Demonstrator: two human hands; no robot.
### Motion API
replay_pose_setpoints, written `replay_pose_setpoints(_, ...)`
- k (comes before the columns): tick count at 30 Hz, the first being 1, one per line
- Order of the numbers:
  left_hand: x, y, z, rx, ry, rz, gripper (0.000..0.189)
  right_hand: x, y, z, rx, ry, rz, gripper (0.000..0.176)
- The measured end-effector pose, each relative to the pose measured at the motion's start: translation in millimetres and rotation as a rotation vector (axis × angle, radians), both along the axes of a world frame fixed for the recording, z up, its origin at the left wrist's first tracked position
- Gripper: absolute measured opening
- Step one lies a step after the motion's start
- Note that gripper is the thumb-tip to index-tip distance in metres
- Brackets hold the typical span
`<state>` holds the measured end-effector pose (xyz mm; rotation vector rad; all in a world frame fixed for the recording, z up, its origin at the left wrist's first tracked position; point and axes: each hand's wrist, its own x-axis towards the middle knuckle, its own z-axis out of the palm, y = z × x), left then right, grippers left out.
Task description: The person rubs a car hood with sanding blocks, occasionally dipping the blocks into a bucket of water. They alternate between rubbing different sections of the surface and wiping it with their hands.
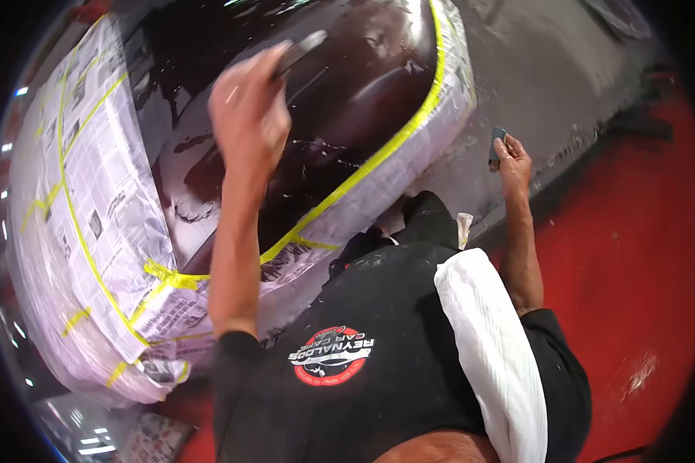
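Note:
My left hand (247,108), blurred by motion, is raised over a dark, glossy, wet car panel (347,116). Its fingers are closed on a small dark flat tool with a pale edge (301,50); blur hides its exact kind. Off the panel to the right, my right hand (515,166) pinches a small grey-blue flat block (496,149) above the wet grey floor. Water streaks and drops lie on the panel. Yellow masking tape (378,158) runs along its edge, holding printed paper and plastic covering (116,208).
A white towel (490,347) hangs over my shoulder, across my black shirt (363,324). Red floor (610,255) spreads at the right, meeting the wet grey floor (533,77). The paper-covered car body fills the left side. A dark cable (622,454) lies at the lower right.

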<state>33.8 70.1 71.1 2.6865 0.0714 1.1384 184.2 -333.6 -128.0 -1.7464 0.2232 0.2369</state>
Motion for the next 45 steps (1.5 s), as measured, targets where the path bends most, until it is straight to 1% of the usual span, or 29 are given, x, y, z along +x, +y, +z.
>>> replay_pose_setpoints(1,35.5,3.8,-5.6,0.142,0.16,-0.04,0.038,-16.4,-13.4,2.2,-0.04,0.007,0.02,0.041)
replay_pose_setpoints(3,99.1,-3.0,-30.6,0.213,0.212,-0.307,0.038,-54.6,-36.2,12.5,-0.049,0.026,-0.076,0.041)
replay_pose_setpoints(4,124.4,-16.7,-41.9,0.29,0.211,-0.356,0.031,-66.5,-44.7,13.2,-0.061,0.055,-0.138,0.041)
replay_pose_setpoints(6,160.9,-33.7,-66.0,0.306,0.227,-0.446,0.031,-84.2,-115.9,-53.8,-0.257,-0.022,-0.213,0.047)
replay_pose_setpoints(7,180.7,-36.1,-84.5,0.406,0.364,-0.492,0.031,-101.2,-122.1,-44.8,-0.185,0.022,-0.295,0.047)
replay_pose_setpoints(8,185.5,-37.0,-96.9,0.506,0.508,-0.537,0.032,-125.4,-129.1,-31.4,-0.114,0.074,-0.377,0.047)
replay_pose_setpoints(10,176.9,-34.2,-99.3,0.505,0.515,-0.582,0.033,-158.5,-140.8,-25.2,-0.092,0.097,-0.455,0.047)
replay_pose_setpoints(12,161.8,-31.4,-93.6,0.49,0.509,-0.617,0.034,-183.8,-139.2,-30.3,-0.082,0.105,-0.525,0.047)
replay_pose_setpoints(14,128.0,-24.2,-87.1,0.468,0.561,-0.65,0.039,-194.6,-135.2,-34.9,-0.026,0.036,-0.572,0.047)
replay_pose_setpoints(15,105.6,-20.5,-80.2,0.47,0.546,-0.695,0.039,-196.4,-128.0,-32.0,-0.024,0.032,-0.585,0.047)
replay_pose_setpoints(17,46.3,-16.3,-68.4,0.461,0.551,-0.755,0.04,-190.3,-101.8,-12.3,-0.1,0.025,-0.56,0.047)
replay_pose_setpoints(19,-20.5,-18.6,-56.3,0.456,0.582,-0.717,0.035,-180.8,-86.5,-6.2,-0.132,-0.049,-0.557,0.048)
replay_pose_setpoints(20,-48.0,-19.6,-51.1,0.446,0.615,-0.682,0.031,-172.0,-80.0,-3.0,-0.15,-0.113,-0.543,0.048)
replay_pose_setpoints(21,-70.2,-19.3,-48.0,0.41,0.627,-0.636,0.03,-162.3,-74.5,0.6,-0.158,-0.124,-0.547,0.048)
replay_pose_setpoints(22,-86.5,-19.6,-45.8,0.359,0.621,-0.597,0.028,-152.4,-69.4,3.7,-0.179,-0.13,-0.527,0.05)
replay_pose_setpoints(25,-117.3,-24.2,-23.9,0.334,0.648,-0.553,0.026,-123.0,-41.2,5.3,-0.188,-0.162,-0.482,0.051)
replay_pose_setpoints(27,-131.6,-20.3,-8.3,0.124,0.64,-0.527,0.033,-104.9,-13.1,1.0,-0.155,-0.125,-0.387,0.048)
replay_pose_setpoints(28,-140.6,-14.2,-8.3,0.138,0.658,-0.549,0.033,-107.0,16.5,14.1,-0.117,-0.139,-0.349,0.047)
replay_pose_setpoints(29,-149.5,-5.4,-11.9,0.038,0.545,-0.413,0.035,-110.4,51.7,32.5,-0.077,-0.15,-0.321,0.045)
replay_pose_setpoints(30,-156.8,1.3,-16.3,-0.061,0.429,-0.283,0.038,-114.9,81.7,42.7,-0.09,-0.228,-0.259,0.041)
replay_pose_setpoints(31,-165.0,5.2,-21.0,-0.118,0.342,-0.148,0.035,-120.3,107.7,43.6,-0.13,-0.298,-0.205,0.036)
replay_pose_setpoints(32,-173.3,9.5,-28.3,-0.183,0.249,-0.008,0.031,-123.9,132.4,31.8,-0.124,-0.445,-0.185,0.034)
replay_pose_setpoints(34,-183.4,29.0,-56.1,-0.372,0.016,0.115,0.029,-135.1,164.2,57.4,-0.288,-0.823,0.007,0.034)
replay_pose_setpoints(36,-187.9,28.2,-59.7,-0.385,0.027,0.169,0.03,-143.4,187.7,71.5,-0.263,-0.779,0.045,0.035)
replay_pose_setpoints(38,-190.4,25.3,-67.7,-0.283,-0.014,0.19,0.028,-141.2,196.1,70.1,-0.233,-0.73,0.108,0.035)
replay_pose_setpoints(39,-186.7,24.3,-72.2,-0.207,-0.057,0.189,0.026,-133.7,197.9,65.7,-0.257,-0.75,0.082,0.035)
replay_pose_setpoints(40,-187.4,23.1,-74.1,-0.204,-0.053,0.204,0.026,-126.9,199.6,61.0,-0.282,-0.768,0.054,0.035)
replay_pose_setpoints(42,-185.7,19.6,-76.7,-0.291,-0.049,0.346,0.028,-112.6,201.5,62.0,-0.25,-0.76,0.065,0.034)
replay_pose_setpoints(45,-186.7,18.0,-76.7,-0.312,-0.064,0.358,0.032,-98.6,207.0,57.7,-0.333,-0.806,0.125,0.033)
